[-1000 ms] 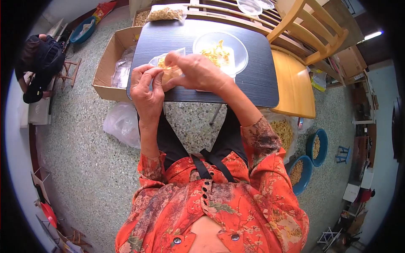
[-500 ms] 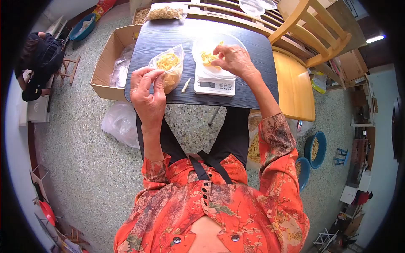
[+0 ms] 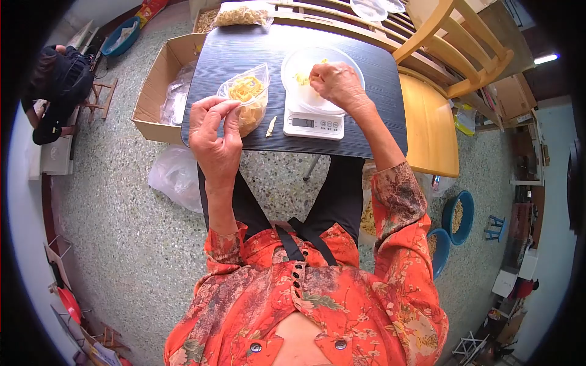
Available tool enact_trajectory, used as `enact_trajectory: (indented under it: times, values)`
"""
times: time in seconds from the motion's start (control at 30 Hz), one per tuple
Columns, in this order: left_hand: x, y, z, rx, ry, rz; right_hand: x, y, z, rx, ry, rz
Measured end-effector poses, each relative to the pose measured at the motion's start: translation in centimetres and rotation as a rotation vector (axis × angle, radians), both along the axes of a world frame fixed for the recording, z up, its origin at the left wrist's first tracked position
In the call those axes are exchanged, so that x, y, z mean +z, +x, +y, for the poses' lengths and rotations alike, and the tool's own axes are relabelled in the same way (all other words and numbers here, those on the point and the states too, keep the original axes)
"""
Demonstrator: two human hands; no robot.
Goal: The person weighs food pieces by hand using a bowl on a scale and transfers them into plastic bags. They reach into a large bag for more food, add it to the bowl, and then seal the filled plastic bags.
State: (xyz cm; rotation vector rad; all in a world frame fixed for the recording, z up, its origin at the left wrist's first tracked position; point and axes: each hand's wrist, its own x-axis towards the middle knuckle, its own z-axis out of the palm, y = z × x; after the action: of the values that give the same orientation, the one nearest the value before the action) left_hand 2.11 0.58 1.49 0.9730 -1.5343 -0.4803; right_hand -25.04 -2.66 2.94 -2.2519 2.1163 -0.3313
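My left hand [image 3: 215,127] pinches the rim of a clear plastic bag [image 3: 255,113], holding its mouth open. Pale yellow dried slices [image 3: 246,89] fill much of the bag. My right hand [image 3: 340,85] is over a clear shallow bowl [image 3: 294,58] on a white digital kitchen scale [image 3: 332,129]. Its fingers are bunched around yellow dried slices; a bit of yellow shows past the fingertips, and the rest is hidden. A few yellow pieces [image 3: 301,78] lie in the bowl beside the fingers. One narrow pale piece [image 3: 271,126] lies on the table between bag and scale.
The dark table [image 3: 244,46] has a filled bag [image 3: 243,17] at its far edge. To its left stands a cardboard box [image 3: 152,91]; to its right, a wooden chair [image 3: 427,122]. Blue basins [image 3: 467,213] stand on the floor at right. Another person [image 3: 61,79] sits far left.
My right hand's fingers have drawn together over the bowl, and fewer yellow slices show there. My left hand keeps its pinch on the bag. The view has shifted slightly.
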Motion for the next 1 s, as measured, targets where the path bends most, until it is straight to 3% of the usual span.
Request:
enact_trajectory:
  times: [0.07,0.17,0.2,0.27,0.33,0.43,0.53,0.67,0.87,0.93,1.0]
  values:
    - [0.0,0.1,0.0,0.001,-0.005,0.0,0.6,-0.8,0.4,0.007,-0.015,-0.102]
    - [-0.1,0.0,-0.2,-0.014,-0.004,0.013,2.0,-1.7,0.9,-0.141,0.131,-0.593]
    - [-0.1,-0.1,-0.2,-0.021,-0.008,0.01,2.2,-2.2,0.9,-0.141,0.127,-0.589]
    - [0.2,-0.3,-0.2,-0.028,-0.014,0.011,2.5,-2.7,1.2,-0.171,0.084,-0.941]
    - [0.5,-0.5,-0.1,-0.049,-0.041,-0.011,2.7,-3.0,1.4,-0.167,0.059,-1.008]
    - [0.8,-0.7,-0.1,-0.073,-0.094,-0.033,4.7,-0.4,1.8,-0.1,-0.049,-1.306]
    - [0.6,-1.0,0.2,-0.099,-0.079,-0.011,6.0,4.4,1.7,0.094,-0.111,-1.247]
    - [0.8,-0.9,0.4,-0.1,-0.086,-0.005,5.2,8.6,1.4,0.287,-0.294,-0.528]
    - [0.5,0.3,0.2,-0.043,-0.086,-0.008,4.6,9.3,1.6,0.379,-0.331,-0.663]
    - [0.4,0.6,0.1,-0.035,-0.063,-0.005,4.7,9.2,3.0,0.2,-0.457,-0.71]
    - [0.0,1.1,-0.2,0.056,-0.06,0.003,3.8,9.2,4.9,0.115,-0.491,-0.569]
